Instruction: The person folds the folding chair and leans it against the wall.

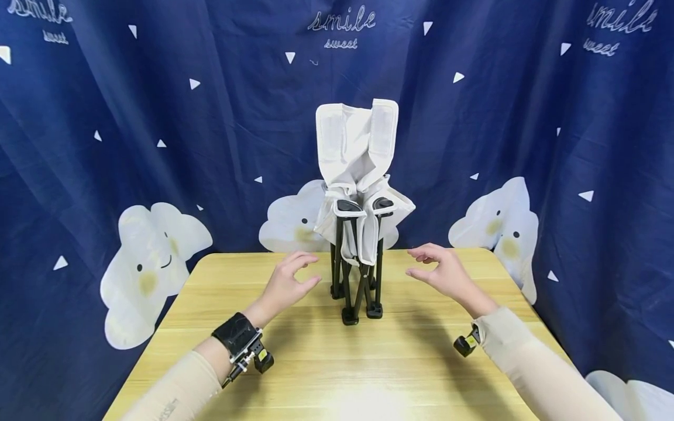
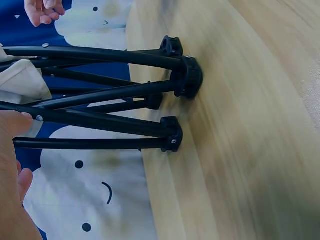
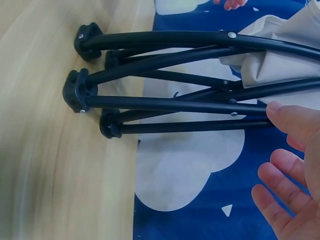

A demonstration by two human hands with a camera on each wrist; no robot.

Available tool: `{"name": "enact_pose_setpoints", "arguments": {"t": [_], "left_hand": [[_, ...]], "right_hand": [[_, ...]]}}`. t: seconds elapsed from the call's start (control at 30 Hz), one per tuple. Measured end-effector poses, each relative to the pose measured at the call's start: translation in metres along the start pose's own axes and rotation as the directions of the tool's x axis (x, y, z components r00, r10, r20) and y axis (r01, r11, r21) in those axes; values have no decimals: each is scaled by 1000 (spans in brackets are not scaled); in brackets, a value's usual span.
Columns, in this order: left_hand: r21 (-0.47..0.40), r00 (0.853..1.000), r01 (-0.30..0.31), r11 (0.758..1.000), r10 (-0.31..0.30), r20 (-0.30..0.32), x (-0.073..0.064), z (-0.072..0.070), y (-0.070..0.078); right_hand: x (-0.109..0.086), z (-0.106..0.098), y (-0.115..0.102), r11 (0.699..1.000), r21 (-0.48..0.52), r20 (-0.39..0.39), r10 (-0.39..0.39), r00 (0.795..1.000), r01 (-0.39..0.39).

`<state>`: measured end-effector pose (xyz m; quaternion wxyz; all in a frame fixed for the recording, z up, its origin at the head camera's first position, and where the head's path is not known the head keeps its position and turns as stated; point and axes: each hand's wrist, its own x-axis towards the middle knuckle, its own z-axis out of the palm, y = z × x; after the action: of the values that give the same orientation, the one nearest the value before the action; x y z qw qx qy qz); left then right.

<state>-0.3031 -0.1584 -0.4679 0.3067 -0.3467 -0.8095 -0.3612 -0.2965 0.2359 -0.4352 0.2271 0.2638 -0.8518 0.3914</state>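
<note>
On the wooden table [image 1: 310, 368], see the folded stand [image 1: 368, 234], upright near the far edge, with black legs [image 1: 347, 292] and white fabric [image 1: 355, 146]! Flanked by left hand [image 1: 284, 282] and right hand [image 1: 446, 273], with loosely curved fingers parted from thumbs, gripping nothing!

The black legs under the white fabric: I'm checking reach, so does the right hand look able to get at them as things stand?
Probably yes: the right hand hovers beside the black legs, fingers towards them, with nothing visible in between.
</note>
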Motion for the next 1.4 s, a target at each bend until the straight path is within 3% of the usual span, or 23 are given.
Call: {"name": "enact_pose_setpoints", "arguments": {"t": [0.33,0.67,1.4], "left_hand": [[-12,1000,17,1000,-17,-1,-11,9,-2],[-7,993,113,994,-113,47,-25,21,2],[-63,984,173,983,-169,57,-46,44,-5]], "right_hand": [[-9,12,6,999,8,20,42,999,-42],[-22,21,9,996,27,54,88,995,-90],[-45,46,23,980,84,68,175,982,-180]]}}
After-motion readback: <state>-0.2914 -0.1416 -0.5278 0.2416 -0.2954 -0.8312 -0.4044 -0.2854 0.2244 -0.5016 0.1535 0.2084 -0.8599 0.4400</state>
